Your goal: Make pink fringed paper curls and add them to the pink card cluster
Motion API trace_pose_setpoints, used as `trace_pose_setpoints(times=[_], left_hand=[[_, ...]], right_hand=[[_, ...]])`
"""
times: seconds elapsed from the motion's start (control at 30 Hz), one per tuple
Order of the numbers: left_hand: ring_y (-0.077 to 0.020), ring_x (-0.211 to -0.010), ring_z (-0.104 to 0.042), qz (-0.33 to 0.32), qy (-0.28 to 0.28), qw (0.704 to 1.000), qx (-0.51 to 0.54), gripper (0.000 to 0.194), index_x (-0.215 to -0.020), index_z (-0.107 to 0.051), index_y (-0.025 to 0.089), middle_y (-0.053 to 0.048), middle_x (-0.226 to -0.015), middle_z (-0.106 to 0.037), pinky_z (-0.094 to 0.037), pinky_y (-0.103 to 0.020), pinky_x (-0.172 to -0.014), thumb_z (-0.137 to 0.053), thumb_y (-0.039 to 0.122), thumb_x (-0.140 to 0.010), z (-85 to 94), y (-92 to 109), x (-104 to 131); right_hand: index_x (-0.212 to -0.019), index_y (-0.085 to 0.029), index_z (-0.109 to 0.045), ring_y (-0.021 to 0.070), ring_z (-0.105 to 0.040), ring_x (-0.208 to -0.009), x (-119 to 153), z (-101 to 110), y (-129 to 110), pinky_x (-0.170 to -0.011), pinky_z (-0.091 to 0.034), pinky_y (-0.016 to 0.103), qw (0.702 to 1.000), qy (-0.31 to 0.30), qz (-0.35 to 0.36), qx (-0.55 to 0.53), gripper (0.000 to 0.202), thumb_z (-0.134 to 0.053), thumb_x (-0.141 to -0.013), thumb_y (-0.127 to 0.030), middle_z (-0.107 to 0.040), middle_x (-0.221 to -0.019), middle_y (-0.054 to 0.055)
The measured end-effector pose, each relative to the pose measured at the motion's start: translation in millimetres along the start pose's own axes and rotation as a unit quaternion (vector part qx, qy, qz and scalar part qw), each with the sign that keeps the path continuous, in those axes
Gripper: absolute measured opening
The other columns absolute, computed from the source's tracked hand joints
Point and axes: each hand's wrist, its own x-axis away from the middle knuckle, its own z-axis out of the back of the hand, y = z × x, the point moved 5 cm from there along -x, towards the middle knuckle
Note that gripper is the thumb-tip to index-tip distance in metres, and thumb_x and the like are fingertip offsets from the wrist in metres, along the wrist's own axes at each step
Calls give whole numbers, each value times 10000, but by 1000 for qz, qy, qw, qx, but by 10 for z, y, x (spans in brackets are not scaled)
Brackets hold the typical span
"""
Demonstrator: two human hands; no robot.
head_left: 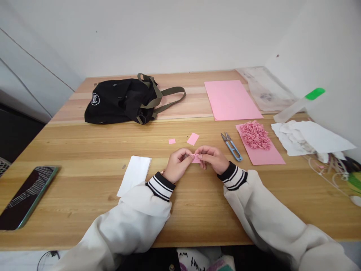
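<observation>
Between my two hands, near the middle of the table, is a small pink piece of paper (196,159). My left hand (178,164) pinches its left side with thumb and fingers. On the other side, my right hand (213,159) grips it the same way, fingers closed. Just beyond the hands lie a pink paper rectangle (193,139) and a smaller pink paper scrap (172,141). Blue-handled thread snips (231,146) rest to the right of my right hand, blades pointing away. Left of my left hand is a folded white cloth or paper (134,175) with zigzag edges.
A pink sheet (279,156) bears a bundle of pink flower stamens (255,134). Farther back lie large pink sheets (232,99) and a clear plastic bag (267,88). A green-capped bottle (299,105) leans near white papers (321,137). A black bag (121,99) and phone (28,197) are leftward.
</observation>
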Motion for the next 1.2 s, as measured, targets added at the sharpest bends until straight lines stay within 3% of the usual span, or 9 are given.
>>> trace_pose_setpoints(times=[0.5,1.2], left_hand=[[-87,-575,-432,-2,-5,1000,-4,140,-618,-537,135,23,-587,-491,-361,-224,-583,-583,244,-694,-8,-5,8],[-108,-634,-480,0,-9,1000,29,168,-681,-535,145,5,-655,-534,-389,-245,-632,-615,291,-696,-14,-42,11]], right_hand=[[-672,-150,-578,70,-468,-344,11,2,-19,-337,-354,176,1000,27,-2,3,180,-645,-628,-311,-528,-409,-49],[-669,-155,-566,59,-447,-341,10,-10,-34,-349,-352,179,1000,15,9,25,266,-707,-615,-374,-529,-406,-57]])
